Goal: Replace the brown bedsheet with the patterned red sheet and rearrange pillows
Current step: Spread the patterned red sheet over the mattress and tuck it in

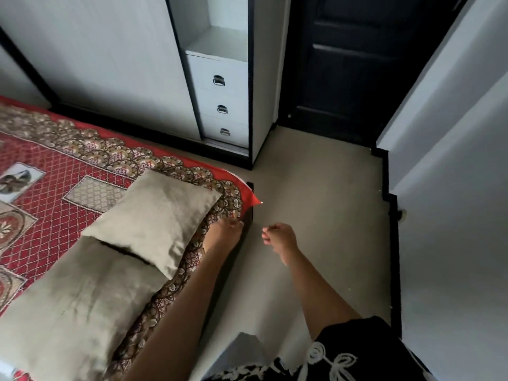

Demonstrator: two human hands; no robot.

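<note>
Head view, as I log it: patterned red cotton sheet [90, 160] spread over the bed. Two beige rectangular fabric pillows, far one [154, 218] overlapping near one [71, 309], lie along its edge. My left hand [224, 233] pinches the sheet's border near the corner; right hand [279, 239] hangs loosely curled, holding nothing. White wardrobe drawers [220, 105] closed, contents hidden.

Bare forearms; black garment [354, 350] with white, seemingly embroidered, looping pattern.
</note>
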